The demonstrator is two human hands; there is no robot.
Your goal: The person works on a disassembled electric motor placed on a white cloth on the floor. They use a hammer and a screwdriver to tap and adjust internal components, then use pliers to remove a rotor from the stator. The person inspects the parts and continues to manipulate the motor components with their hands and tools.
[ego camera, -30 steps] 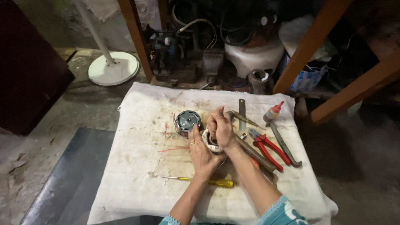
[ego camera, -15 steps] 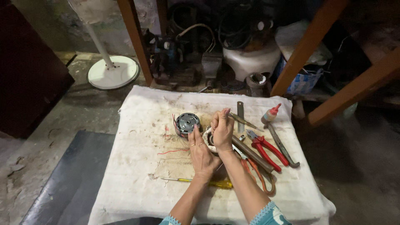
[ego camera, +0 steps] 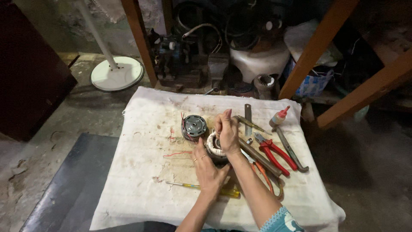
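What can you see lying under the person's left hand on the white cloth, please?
Under the left hand lie the white cloth and a yellow-handled screwdriver; its handle's middle is covered by the wrist.

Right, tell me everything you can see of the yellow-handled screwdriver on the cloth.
The yellow-handled screwdriver lies flat on the stained white cloth, near its front edge. It has a thin metal shaft pointing left and a clear yellow, plastic-looking handle to the right. The left hand and its wrist cross above the middle, hiding where shaft meets handle; whether they touch it cannot be told. Nothing grips it. The tip is too small to make out.
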